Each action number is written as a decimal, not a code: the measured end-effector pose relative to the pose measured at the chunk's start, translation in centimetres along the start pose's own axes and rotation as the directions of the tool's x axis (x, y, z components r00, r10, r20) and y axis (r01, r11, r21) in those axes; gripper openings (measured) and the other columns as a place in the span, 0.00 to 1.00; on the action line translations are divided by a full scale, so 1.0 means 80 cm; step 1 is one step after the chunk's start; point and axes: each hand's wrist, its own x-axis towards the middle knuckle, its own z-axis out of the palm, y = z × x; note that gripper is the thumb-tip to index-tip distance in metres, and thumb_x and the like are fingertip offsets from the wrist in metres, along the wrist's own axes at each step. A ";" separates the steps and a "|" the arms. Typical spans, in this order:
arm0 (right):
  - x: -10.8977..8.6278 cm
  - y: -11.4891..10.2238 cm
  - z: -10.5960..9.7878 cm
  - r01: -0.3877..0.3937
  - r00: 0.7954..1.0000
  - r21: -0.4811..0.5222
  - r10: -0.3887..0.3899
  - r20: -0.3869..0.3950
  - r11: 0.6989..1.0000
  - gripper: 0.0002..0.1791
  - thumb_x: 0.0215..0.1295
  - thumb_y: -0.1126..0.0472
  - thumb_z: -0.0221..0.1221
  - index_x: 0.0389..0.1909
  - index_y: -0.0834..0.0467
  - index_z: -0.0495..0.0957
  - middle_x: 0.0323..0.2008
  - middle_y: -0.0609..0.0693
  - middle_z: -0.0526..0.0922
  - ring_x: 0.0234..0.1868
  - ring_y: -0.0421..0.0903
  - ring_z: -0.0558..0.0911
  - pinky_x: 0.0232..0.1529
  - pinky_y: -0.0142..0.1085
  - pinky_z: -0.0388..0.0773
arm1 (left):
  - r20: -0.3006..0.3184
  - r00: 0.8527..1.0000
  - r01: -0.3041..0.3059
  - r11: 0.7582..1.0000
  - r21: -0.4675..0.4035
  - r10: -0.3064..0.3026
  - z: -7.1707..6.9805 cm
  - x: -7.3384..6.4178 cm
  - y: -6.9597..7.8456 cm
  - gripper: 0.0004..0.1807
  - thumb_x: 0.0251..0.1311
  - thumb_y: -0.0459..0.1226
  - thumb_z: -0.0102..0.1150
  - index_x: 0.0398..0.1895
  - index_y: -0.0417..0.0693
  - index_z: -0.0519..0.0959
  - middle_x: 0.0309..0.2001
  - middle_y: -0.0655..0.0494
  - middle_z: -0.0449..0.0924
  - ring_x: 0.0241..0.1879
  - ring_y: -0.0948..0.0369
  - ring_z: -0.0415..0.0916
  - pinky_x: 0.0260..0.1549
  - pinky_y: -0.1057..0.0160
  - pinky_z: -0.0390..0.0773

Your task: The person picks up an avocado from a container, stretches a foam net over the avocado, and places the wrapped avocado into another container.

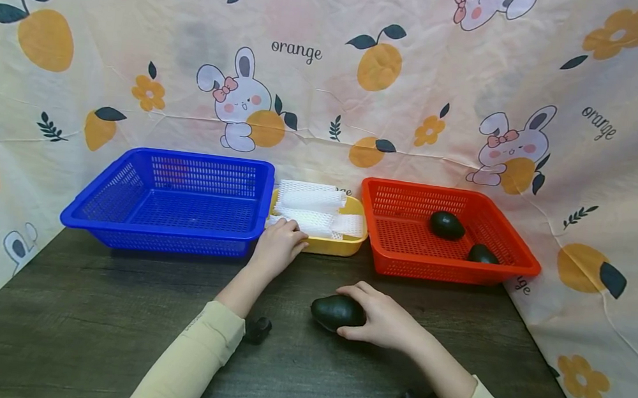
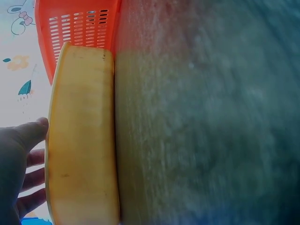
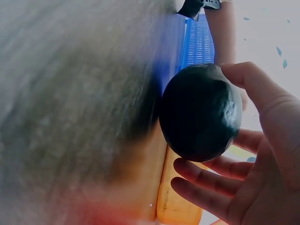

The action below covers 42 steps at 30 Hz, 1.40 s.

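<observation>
While the right hand (image 1: 379, 318) holds a dark avocado (image 1: 335, 312) at the tabletop (image 1: 290, 382), the head view shows its long axis running roughly crosswise, the tapered end pointing left and the blunt end within the grip. It is in front of the yellow basket (image 1: 333, 248), where the left hand (image 1: 281, 243) reaches the rim beside white foam nets (image 1: 310, 199). From the left wrist, thumb and fingers stand apart at that rim; whether this grip pinches anything, I cannot tell. From the right wrist, the avocado looks nearly round, blunt end facing the camera, between thumb and fingers.
</observation>
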 end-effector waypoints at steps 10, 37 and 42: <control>0.004 -0.003 -0.006 0.001 1.000 -0.014 -0.001 0.021 1.000 0.35 0.51 0.44 0.68 0.60 0.51 0.73 0.49 0.40 0.74 0.44 0.40 0.76 0.45 0.41 0.75 | 0.005 1.000 -0.008 1.000 0.011 0.008 -0.002 0.000 0.001 0.07 0.59 0.41 0.65 0.36 0.50 0.87 0.31 0.55 0.77 0.34 0.55 0.72 0.31 0.58 0.74; 0.010 -0.008 -0.042 0.023 1.000 -0.062 -0.024 -0.002 0.998 0.28 0.58 0.45 0.65 0.56 0.53 0.75 0.49 0.48 0.78 0.44 0.46 0.79 0.46 0.42 0.76 | 0.168 0.986 0.020 1.000 -0.008 -0.019 -0.019 0.006 0.004 0.09 0.62 0.42 0.62 0.39 0.47 0.85 0.34 0.53 0.79 0.36 0.55 0.75 0.32 0.57 0.77; 0.017 -0.011 -0.056 -0.006 0.998 -0.087 0.000 -0.068 0.996 0.24 0.61 0.46 0.64 0.55 0.52 0.77 0.47 0.46 0.79 0.43 0.45 0.79 0.44 0.42 0.77 | 0.164 0.986 0.007 1.000 -0.007 -0.006 -0.024 0.011 0.004 0.09 0.61 0.41 0.62 0.39 0.46 0.85 0.33 0.52 0.80 0.35 0.54 0.77 0.31 0.55 0.78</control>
